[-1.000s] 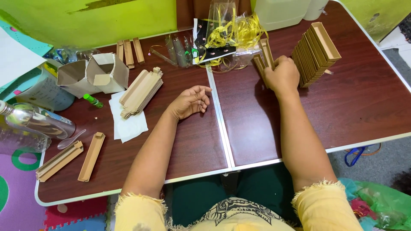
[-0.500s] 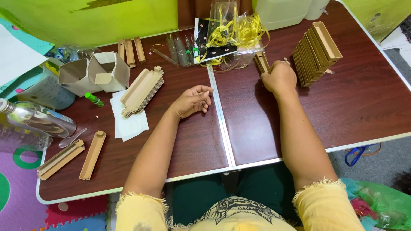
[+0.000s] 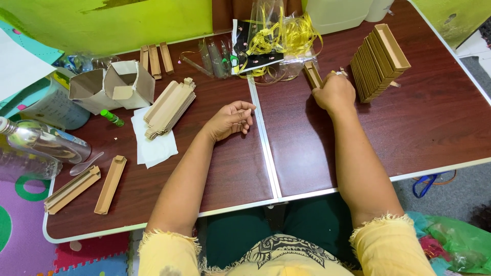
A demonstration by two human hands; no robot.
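Observation:
My right hand [image 3: 335, 92] is closed around a narrow brown cardboard box [image 3: 312, 74] on the far right half of the dark wooden table [image 3: 424, 122], just left of a leaning row of similar open brown boxes [image 3: 379, 60]. My left hand [image 3: 231, 119] rests on the table near the centre seam, fingers loosely curled, holding nothing. A stack of flat folded cardboard pieces [image 3: 169, 106] lies on a white tissue [image 3: 153, 145] to its left.
Yellow ribbon and clear plastic sleeves [image 3: 279, 38] lie at the back centre. An open cardboard carton [image 3: 115, 84], a small green tube [image 3: 111, 117], a plastic bottle [image 3: 43, 143] and a spoon [image 3: 84, 164] sit at the left. Two long brown box parts [image 3: 89, 186] lie near the front left edge.
My right hand has drawn back toward me from the row of boxes, bringing the narrow box along. My left hand has stayed put.

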